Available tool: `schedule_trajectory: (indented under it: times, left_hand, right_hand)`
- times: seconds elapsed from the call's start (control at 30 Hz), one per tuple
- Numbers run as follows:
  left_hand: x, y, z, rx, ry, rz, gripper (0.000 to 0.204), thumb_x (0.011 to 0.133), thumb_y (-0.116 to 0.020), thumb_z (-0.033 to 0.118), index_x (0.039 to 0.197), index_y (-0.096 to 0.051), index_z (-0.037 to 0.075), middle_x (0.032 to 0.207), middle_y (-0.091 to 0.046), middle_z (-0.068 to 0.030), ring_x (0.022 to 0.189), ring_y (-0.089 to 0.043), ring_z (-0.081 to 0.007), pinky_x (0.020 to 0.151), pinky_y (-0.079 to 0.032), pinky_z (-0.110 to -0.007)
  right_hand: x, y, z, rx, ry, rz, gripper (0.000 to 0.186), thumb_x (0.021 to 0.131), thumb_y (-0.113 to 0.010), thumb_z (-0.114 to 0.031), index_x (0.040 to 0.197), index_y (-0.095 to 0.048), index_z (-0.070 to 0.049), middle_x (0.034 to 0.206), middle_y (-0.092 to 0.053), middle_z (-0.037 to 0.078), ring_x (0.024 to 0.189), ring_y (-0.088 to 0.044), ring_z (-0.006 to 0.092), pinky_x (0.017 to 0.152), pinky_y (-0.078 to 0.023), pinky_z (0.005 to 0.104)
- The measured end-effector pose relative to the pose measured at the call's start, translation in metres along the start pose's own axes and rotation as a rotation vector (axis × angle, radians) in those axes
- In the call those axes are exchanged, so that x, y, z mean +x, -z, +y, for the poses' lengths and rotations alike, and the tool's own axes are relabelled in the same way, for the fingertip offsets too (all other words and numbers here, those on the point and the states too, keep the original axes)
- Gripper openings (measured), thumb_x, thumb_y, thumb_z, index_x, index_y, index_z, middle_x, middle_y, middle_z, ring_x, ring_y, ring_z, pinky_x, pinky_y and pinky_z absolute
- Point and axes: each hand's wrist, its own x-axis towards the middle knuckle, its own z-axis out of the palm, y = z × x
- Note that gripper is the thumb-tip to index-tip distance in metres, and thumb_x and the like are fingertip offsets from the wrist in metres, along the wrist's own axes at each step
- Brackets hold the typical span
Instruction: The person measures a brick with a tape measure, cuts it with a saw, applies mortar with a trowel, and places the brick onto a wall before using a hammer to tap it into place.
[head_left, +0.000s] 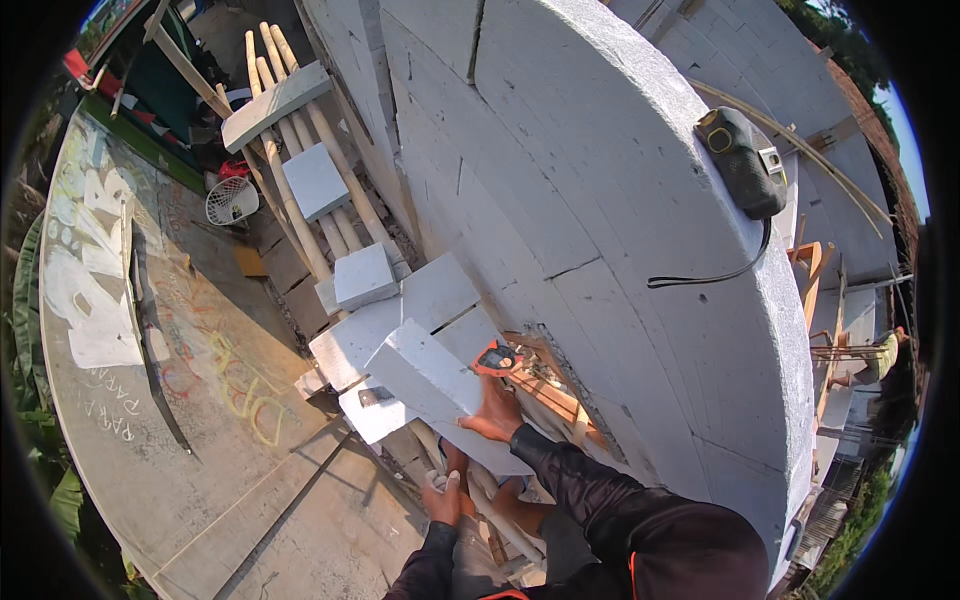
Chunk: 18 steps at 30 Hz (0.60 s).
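Note:
My right hand grips the edge of a pale lightweight block among the blocks stacked below me. Just above its fingers sits an orange-and-black tool, perhaps a tape measure. My left hand is lower and further left, beside my leg, its fingers curled; I cannot make out what, if anything, is inside them. A dark flat tool lies on a lower block at the left of the stack. On the curved block wall's top rests a black tape measure with a dangling wrist strap.
A tall block wall curves along my right. A painted concrete wall runs along my left. Between them, bamboo poles carry more blocks beside a white basket. Timber offcuts lie beside the stack.

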Motion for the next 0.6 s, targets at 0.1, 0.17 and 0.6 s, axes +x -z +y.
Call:
schedule_trajectory:
  times: [0.1,0.17,0.6]
  left_hand:
    - [-0.041,0.024,0.097,0.577,-0.842,0.134,0.076,0.080,-0.084,0.033,0.135,-0.048,-0.005,0.135,-0.049,-0.0257,0.125,-0.049,-0.0410,0.104,-0.040,-0.057]
    - [-0.069,0.026,0.159,0.723,-1.113,0.047,0.082,0.080,-0.084,0.035,0.140,-0.044,-0.005,0.142,-0.043,-0.0291,0.132,-0.041,-0.0463,0.110,-0.033,-0.059]
    - [-0.178,0.022,0.338,1.504,-1.364,-0.588,0.115,0.065,-0.091,0.045,0.155,-0.032,0.006,0.161,-0.027,-0.0247,0.147,-0.028,-0.0446,0.119,-0.021,-0.061]
  right_hand:
    - [-0.050,0.051,-0.018,-0.080,0.002,-0.008,0.091,0.067,-0.084,-0.040,0.133,-0.040,0.003,0.128,-0.056,0.025,0.123,-0.056,0.0428,0.102,-0.046,0.0516]
    - [-0.084,0.077,-0.030,-0.077,-0.014,-0.042,0.085,0.067,-0.084,-0.039,0.129,-0.044,0.002,0.127,-0.057,0.025,0.122,-0.057,0.0418,0.103,-0.045,0.0534]
    - [-0.267,0.152,-0.032,0.159,0.101,0.210,0.072,0.061,-0.080,-0.028,0.119,-0.045,-0.003,0.113,-0.052,0.018,0.102,-0.059,0.0428,0.084,-0.045,0.0555]
